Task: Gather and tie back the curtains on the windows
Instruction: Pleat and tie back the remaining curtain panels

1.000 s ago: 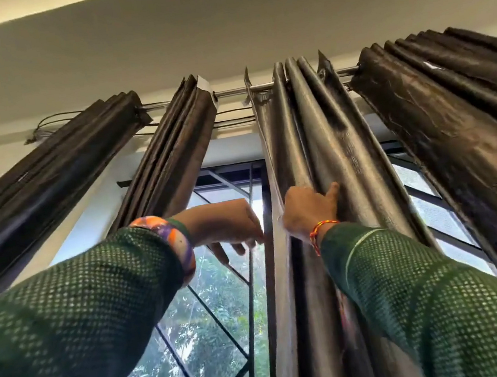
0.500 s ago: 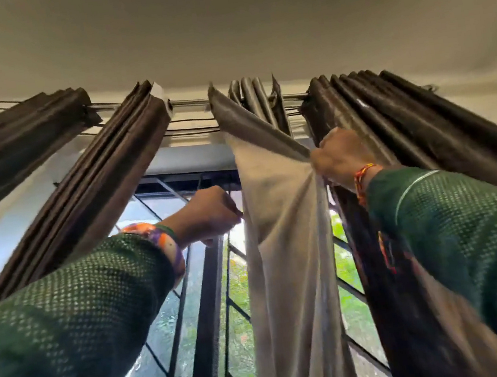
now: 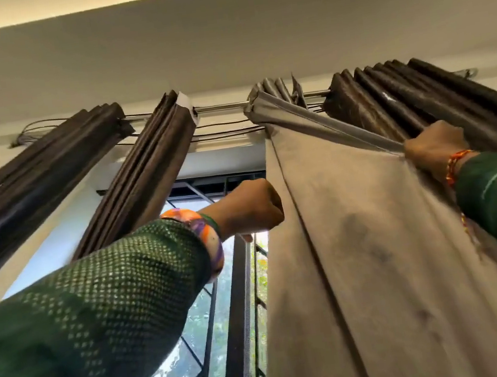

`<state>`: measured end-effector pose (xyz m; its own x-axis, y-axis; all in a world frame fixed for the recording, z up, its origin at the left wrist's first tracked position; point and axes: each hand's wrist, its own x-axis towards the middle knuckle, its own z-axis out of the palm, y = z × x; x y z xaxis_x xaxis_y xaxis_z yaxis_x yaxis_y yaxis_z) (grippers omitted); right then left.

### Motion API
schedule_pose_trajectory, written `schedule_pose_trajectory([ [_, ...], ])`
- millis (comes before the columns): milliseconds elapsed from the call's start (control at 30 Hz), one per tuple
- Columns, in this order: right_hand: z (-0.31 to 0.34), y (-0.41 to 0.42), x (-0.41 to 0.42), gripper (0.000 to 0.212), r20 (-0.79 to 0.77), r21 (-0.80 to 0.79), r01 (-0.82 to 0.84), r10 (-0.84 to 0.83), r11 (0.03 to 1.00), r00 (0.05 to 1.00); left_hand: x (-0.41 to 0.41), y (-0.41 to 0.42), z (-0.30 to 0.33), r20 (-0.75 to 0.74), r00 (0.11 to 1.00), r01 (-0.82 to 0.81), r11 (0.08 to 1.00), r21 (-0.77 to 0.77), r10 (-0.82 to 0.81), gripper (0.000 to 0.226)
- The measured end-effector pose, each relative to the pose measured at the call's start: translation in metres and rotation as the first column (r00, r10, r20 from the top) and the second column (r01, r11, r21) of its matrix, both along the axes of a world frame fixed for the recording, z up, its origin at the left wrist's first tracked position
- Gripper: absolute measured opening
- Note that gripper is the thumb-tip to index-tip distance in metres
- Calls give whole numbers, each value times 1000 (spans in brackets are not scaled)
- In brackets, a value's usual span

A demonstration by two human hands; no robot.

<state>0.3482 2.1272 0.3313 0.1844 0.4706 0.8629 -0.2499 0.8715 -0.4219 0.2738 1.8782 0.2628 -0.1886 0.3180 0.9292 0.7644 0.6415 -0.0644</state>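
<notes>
A dark curtain hangs from a metal rod (image 3: 220,107), its beige lining (image 3: 377,266) turned toward me and spread wide. My right hand (image 3: 434,148) grips its hemmed edge and holds it stretched out to the right, against the bunched dark panel (image 3: 387,100) there. My left hand (image 3: 250,210) is a fist at the lining's left edge, and its fingers seem to be curled round that edge. Both arms are raised, in green sleeves.
Two more dark panels hang gathered at the left: one at the far left (image 3: 34,181), one beside the window (image 3: 143,170). Behind my left arm is the window with its black metal grille (image 3: 235,316) and trees outside. Cables run along the rod.
My right hand has pulled the curtain's edge further right, so more beige lining is spread out. The left hand stays by the left edge. The view has tilted up a little.
</notes>
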Motion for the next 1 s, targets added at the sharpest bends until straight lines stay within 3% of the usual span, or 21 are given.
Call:
schedule_pose_trajectory([
  [200,-6,-23,3,44,-10,39,-55,55,998,998,-4,-24,6,21,998,-60,994,87,59,24],
  [267,-11,-34,3,45,37,95,-120,117,988,992,-3,-18,11,5,1000,5,992,129,-6,26],
  [333,-15,-51,3,35,118,176,-251,233,952,965,1,-5,14,-65,992,115,977,178,-105,42],
  [400,-18,-72,3,26,293,193,-524,461,830,838,3,10,14,-181,969,211,940,267,-166,55],
  [467,-21,-89,0,39,487,163,-651,513,741,707,1,18,12,-254,961,197,916,349,-110,63],
  [567,-26,-103,-14,36,590,225,-587,371,777,717,-11,15,9,-178,982,9,923,384,64,62],
  [733,-39,-115,-52,12,568,329,-511,266,794,779,-32,-14,-8,-30,980,-177,922,343,199,38],
  [867,-47,-128,-75,25,474,449,-297,56,843,879,-55,-33,-19,50,982,-187,953,239,180,36],
  [1000,-48,-147,-96,41,379,491,-114,-94,864,921,-72,-36,-24,176,984,-10,987,163,-19,50],
])
